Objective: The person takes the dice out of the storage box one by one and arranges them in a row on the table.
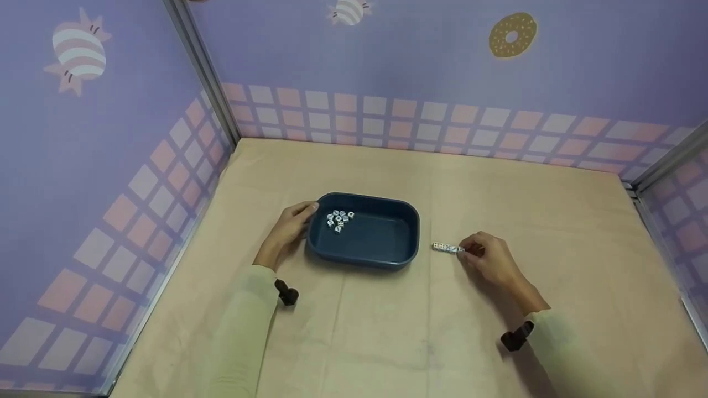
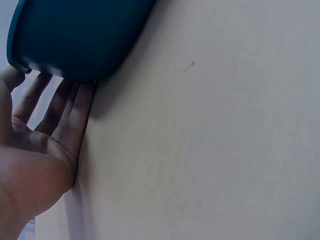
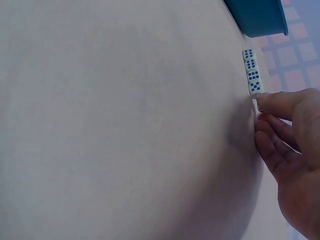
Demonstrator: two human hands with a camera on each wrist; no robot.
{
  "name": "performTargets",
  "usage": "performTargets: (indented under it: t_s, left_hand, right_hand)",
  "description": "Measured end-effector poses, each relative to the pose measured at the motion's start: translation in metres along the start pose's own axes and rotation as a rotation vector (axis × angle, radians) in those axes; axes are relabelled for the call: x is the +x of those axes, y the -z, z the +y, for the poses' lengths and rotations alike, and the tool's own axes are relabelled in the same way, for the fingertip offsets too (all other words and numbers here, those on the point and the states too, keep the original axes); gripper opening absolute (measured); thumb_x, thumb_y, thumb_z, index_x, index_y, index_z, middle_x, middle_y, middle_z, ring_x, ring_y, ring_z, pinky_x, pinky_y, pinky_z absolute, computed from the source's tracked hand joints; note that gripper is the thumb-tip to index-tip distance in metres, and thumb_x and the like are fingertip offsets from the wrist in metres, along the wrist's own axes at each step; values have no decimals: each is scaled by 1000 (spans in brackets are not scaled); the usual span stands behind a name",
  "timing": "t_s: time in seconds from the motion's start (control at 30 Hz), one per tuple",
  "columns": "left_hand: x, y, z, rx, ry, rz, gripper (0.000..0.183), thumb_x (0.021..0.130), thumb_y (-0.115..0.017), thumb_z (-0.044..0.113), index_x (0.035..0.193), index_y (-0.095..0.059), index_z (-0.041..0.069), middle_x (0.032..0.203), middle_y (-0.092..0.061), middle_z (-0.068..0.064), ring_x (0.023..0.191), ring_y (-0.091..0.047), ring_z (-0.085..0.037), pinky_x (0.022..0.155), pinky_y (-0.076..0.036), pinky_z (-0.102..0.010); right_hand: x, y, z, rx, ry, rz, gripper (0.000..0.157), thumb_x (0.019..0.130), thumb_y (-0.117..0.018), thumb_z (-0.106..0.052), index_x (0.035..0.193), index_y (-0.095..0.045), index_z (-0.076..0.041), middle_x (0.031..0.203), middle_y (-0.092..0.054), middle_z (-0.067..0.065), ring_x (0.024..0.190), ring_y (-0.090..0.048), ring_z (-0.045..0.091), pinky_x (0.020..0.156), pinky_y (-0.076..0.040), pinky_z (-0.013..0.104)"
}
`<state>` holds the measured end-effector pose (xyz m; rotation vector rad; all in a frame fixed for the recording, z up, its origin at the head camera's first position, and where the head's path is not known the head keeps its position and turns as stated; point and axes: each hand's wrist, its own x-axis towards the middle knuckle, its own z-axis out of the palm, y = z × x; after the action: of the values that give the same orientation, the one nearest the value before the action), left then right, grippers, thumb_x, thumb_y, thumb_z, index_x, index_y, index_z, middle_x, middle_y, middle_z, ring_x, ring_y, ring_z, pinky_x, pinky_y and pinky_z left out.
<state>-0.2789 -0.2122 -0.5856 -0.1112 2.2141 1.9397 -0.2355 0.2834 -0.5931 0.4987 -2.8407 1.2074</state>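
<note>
Likely steadying the tray [image 1: 368, 243], your left hand [image 1: 291, 228] grips its left edge; your right hand [image 1: 490, 257] pinches a row-end die [image 1: 460, 250].

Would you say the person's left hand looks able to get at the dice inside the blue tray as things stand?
Probably yes: the left hand touches the blue tray at the end where those dice lie, uncovered, with only its wall between.

Left arm [image 1: 238, 326], pale-sleeved: extended forward. Left hand [image 1: 289, 228]: set on edge, with thumb uppermost and fingers stretched nearly straight. Right arm [image 1: 575, 348], pale-sleeved: extended forward, angled inward. Right hand [image 1: 491, 258]: held low, palm inward, with thumb and fingertips drawn into a pinch.
</note>
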Motion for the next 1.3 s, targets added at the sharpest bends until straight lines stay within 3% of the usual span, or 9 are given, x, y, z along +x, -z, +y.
performTargets:
  t_s: [0.57,0.93,1.1,1.3]
  left_hand:
    - [1,3,-3,12,-16,-6,55,108,-61,47,148,-61,9,149,-60,-13,135,-59,-29,114,-44,-46]
    - [1,3,-1,22,-18,-26,58,108,-60,50,149,-60,10,149,-59,-13,135,-59,-29,113,-45,-46]
    - [0,4,-1,20,-3,-13,56,108,-61,49,149,-60,11,146,-62,-12,129,-64,-29,105,-51,-42]
    - [2,3,-1,11,15,1,53,107,-62,48,146,-63,12,142,-64,-10,125,-66,-26,98,-54,-35]
  right_hand:
    - [1,-8,8,71,-84,-25,18,95,-80,-3,112,-76,-5,104,-64,9,90,-59,23,73,-48,23]
    - [-2,-10,7,82,-88,-6,15,97,-79,-6,112,-77,-6,106,-64,8,90,-59,24,73,-49,24]
    - [-1,-11,5,82,-96,-19,16,97,-78,-6,113,-76,-7,106,-62,9,91,-58,23,74,-49,24]
    - [0,-11,-1,60,-79,2,27,94,-81,-6,119,-72,-1,107,-62,13,93,-59,25,78,-48,25]
